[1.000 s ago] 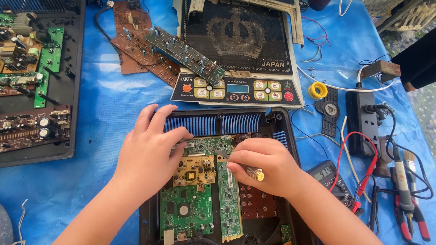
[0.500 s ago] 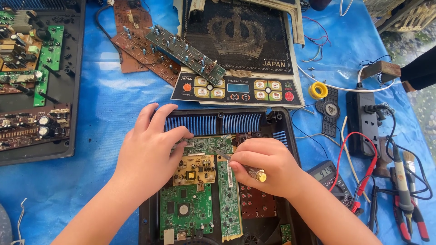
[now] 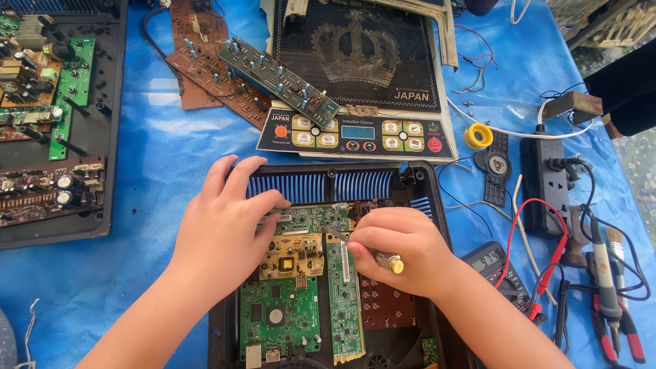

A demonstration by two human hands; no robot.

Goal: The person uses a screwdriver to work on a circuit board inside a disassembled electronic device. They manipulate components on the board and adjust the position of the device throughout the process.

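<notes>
A black plastic housing [image 3: 424, 179] lies open on the blue cloth, with several circuit boards inside. My left hand [image 3: 222, 229] rests flat on its upper left corner, fingers spread over the blue vent slats and touching a green board [image 3: 311, 220]. My right hand [image 3: 403, 260] is closed on a small screwdriver [image 3: 389, 261] with a brass end, its tip pointing left at the narrow green board [image 3: 344, 301]. A tan board [image 3: 294, 256] and a square green board [image 3: 277, 318] lie below my left hand.
An induction cooker top panel [image 3: 355, 82] lies behind the housing. Loose brown and green boards [image 3: 225, 61] sit at the back left, another black chassis with boards [image 3: 55, 123] at far left. A multimeter [image 3: 495, 266], power strip [image 3: 547, 184], yellow tape roll [image 3: 478, 135], soldering iron and pliers lie right.
</notes>
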